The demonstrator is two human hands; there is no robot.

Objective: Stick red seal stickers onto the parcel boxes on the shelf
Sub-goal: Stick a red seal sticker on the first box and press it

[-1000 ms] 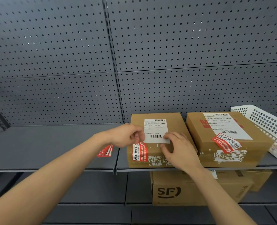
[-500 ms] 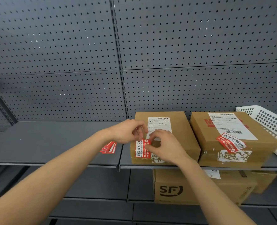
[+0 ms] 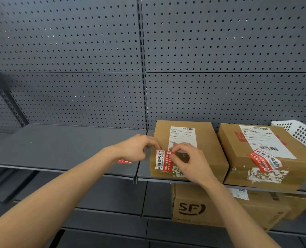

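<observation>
A brown parcel box (image 3: 200, 140) with a white shipping label lies on the grey shelf (image 3: 62, 149). A red seal sticker (image 3: 164, 161) is folded over its front left edge. My left hand (image 3: 137, 149) has curled fingers touching the sticker's upper left corner. My right hand (image 3: 189, 161) pinches the sticker's upper right corner with thumb and forefinger and covers part of the box top. A second parcel box (image 3: 259, 151) to the right carries its own red seal sticker (image 3: 264, 161) near the front edge. A small stack of red stickers (image 3: 124, 161) lies on the shelf under my left wrist.
A white plastic basket (image 3: 299, 133) stands at the far right of the shelf. On the shelf below sits a brown box with a black SF logo (image 3: 202, 208) beside further boxes. Grey pegboard (image 3: 95, 68) forms the back wall.
My right hand slid from the box's white label down and left to the sticker's upper corner. My left hand stayed at the sticker's left side. The view shifted slightly left.
</observation>
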